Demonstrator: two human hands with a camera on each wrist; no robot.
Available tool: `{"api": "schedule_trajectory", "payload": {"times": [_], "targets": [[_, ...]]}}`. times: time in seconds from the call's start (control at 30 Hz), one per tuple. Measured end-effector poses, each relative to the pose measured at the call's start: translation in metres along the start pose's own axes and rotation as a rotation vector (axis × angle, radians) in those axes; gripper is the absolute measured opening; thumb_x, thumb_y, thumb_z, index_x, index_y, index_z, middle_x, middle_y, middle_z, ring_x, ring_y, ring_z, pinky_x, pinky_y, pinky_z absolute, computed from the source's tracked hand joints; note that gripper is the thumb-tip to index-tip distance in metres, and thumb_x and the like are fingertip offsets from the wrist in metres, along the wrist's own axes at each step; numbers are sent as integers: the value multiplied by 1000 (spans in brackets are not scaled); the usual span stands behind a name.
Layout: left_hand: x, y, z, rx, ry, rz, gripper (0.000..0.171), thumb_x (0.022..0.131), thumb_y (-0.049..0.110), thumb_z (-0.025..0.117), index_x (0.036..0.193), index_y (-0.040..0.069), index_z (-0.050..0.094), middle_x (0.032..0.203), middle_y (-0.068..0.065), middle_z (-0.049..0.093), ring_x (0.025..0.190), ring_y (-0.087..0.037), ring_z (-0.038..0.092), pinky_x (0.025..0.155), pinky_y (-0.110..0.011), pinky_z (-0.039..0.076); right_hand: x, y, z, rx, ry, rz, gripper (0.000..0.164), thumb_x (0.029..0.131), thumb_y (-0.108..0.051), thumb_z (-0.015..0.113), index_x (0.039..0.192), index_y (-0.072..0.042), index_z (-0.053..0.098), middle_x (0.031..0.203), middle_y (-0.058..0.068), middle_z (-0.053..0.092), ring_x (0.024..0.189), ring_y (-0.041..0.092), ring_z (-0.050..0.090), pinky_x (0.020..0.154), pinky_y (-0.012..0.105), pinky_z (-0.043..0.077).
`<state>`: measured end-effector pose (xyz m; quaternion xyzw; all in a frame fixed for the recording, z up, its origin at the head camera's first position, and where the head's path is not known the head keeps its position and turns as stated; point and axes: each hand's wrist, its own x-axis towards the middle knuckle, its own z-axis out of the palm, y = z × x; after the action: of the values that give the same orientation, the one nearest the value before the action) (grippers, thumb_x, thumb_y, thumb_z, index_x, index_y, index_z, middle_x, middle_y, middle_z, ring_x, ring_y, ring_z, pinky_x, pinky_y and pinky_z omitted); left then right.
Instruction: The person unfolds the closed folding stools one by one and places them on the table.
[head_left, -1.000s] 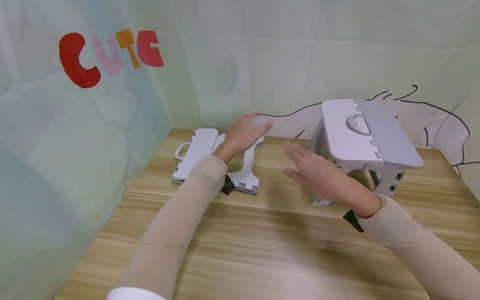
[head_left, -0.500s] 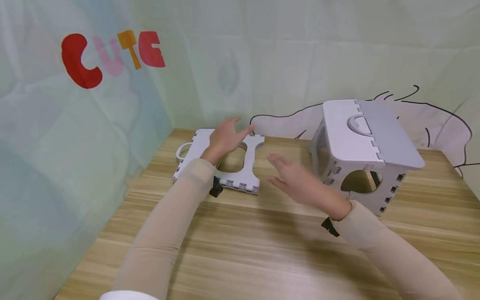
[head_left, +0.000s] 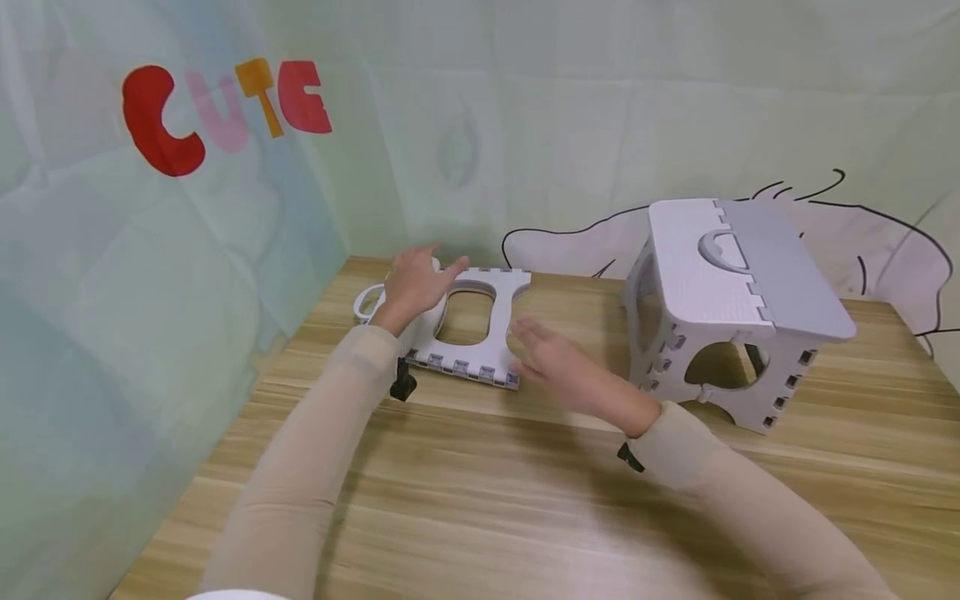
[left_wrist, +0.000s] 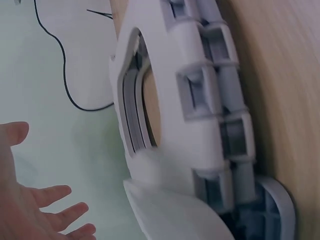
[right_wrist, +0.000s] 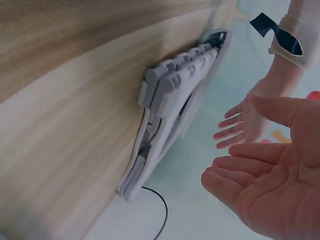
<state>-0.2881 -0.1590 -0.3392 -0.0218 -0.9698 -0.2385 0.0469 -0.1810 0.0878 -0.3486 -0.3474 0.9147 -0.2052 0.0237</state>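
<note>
A white folding stool, folded flat, lies on the wooden table at the back left, its carry handle toward the left. My left hand hovers over its left part with fingers spread, overlapping the panel in the head view; the left wrist view shows the fingers apart from the plastic. At the stool's right edge is my right hand, fingers extended and holding nothing. The right wrist view shows its palm bare, with the folded stool beyond.
A second folding stool, white and grey, stands unfolded on the right with its handle on top. The wooden table reaches to a printed cloth backdrop at the back and left.
Both hands have moved left: the left from the folded stool's right part to its left part, the right from beside the standing stool to the folded stool's right edge. Both stools stay put.
</note>
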Motion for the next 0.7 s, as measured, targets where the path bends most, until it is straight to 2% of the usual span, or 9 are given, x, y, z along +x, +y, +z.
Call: {"api": "schedule_trajectory", "payload": {"times": [0.2,0.47,0.53,0.6,0.7], "targets": [[-3,-27,-5,-30,10,-76,86,96,67,42,152,1,37,155,-22,35,142,-41,29,113,-56,29,11,-1,14,27,-13,-7,64,98,-20,67,144,14,39,152,31,34,138,38,39,110,43,38],[-6,-59,-9,0,20,-151,84,98,64,40,150,-1,39,152,-25,38,139,-44,32,109,-58,32,19,2,31,15,-12,-39,67,97,-21,68,145,15,37,154,31,29,143,40,29,113,44,32],[-7,-66,-10,8,21,-168,80,98,63,40,143,-3,48,145,-27,45,132,-45,40,104,-58,38,21,3,34,13,-17,-38,68,97,-22,68,145,15,36,154,31,28,144,41,28,114,44,29],[-8,-72,-11,17,16,-188,77,98,63,40,127,-6,58,132,-29,53,121,-44,47,97,-56,42,23,3,36,16,-25,-35,69,97,-23,68,146,14,35,155,31,26,144,42,26,115,45,28],[-11,-78,-11,12,14,-225,77,98,63,41,114,-10,59,123,-31,55,111,-44,50,90,-54,45,27,5,40,15,-42,-21,69,99,-25,65,148,13,34,156,30,24,146,42,22,116,44,24]]}}
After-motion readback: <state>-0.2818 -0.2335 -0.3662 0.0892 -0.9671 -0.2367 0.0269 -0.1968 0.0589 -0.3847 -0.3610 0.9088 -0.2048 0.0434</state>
